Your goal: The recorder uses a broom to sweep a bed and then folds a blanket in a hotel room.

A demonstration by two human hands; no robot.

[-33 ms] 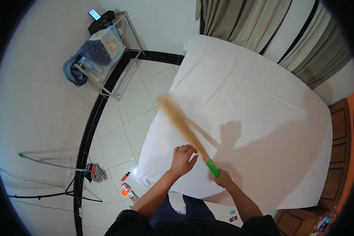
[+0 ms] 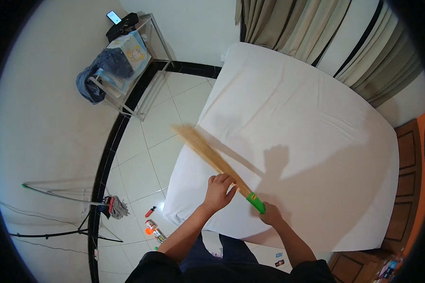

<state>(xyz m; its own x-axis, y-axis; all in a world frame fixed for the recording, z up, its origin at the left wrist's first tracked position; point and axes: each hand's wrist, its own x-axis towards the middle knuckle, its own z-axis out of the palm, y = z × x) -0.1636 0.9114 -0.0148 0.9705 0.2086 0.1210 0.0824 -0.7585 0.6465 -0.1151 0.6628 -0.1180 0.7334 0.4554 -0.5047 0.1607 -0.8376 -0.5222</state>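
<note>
A stick bed broom (image 2: 217, 158) with long tan bristles and a green handle (image 2: 256, 203) slants over the bed. My right hand (image 2: 270, 214) is closed round the lower end of that handle. The bristles fan out up and to the left, past the bed's left edge. My left hand (image 2: 220, 193) is beside the bristles near the handle, with fingers bent and thumb apart, seemingly holding nothing; whether it touches the bristles I cannot tell. Beneath lies a bed with a white sheet (image 2: 307, 122), slightly wrinkled, carrying shadows of my body and the broom.
On the left a metal rack (image 2: 146, 94) bears jeans (image 2: 113, 66), a black bag (image 2: 123, 27) and a phone (image 2: 113, 17). A mop (image 2: 118, 207) leans by the wall. Small bottles (image 2: 151, 224) lie on the tiles. Curtains (image 2: 288, 28) hang behind; wooden furniture (image 2: 406, 165) stands right.
The broom's bristle end has swung left and slightly toward me, and its blur has lessened. My right hand has shifted only slightly; my left hand stays about where it was.
</note>
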